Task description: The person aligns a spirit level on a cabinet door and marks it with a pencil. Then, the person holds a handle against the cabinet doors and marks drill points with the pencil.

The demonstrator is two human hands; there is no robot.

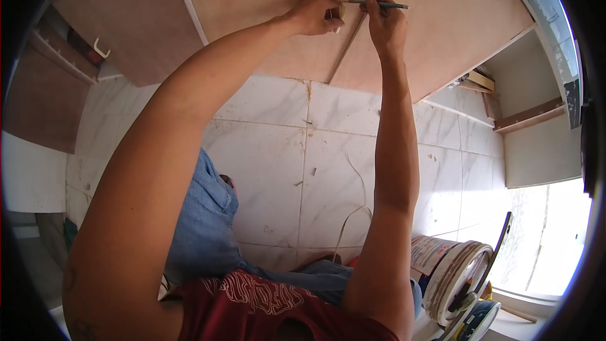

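My left hand (314, 16) is closed on a small cream handle-like piece (341, 14), pressed against a wooden cabinet door (265, 0). Most of that piece is hidden by the fingers and its exact kind is unclear. Across the narrow gap between two doors, my right hand (386, 22) grips a dark pencil (394, 5). The pencil lies nearly level, its tip pointing left at the top of the cream piece. The right wrist is over the right-hand door (454, 19).
A cream handle (100, 48) shows on the cabinet at left. White marbled floor tiles (259, 151) carry scraps and a thin pale strip (363, 183). A paint bucket (435, 262) and a long dark-edged tool (499, 249) are at lower right. Open shelving (530, 113) stands at right.
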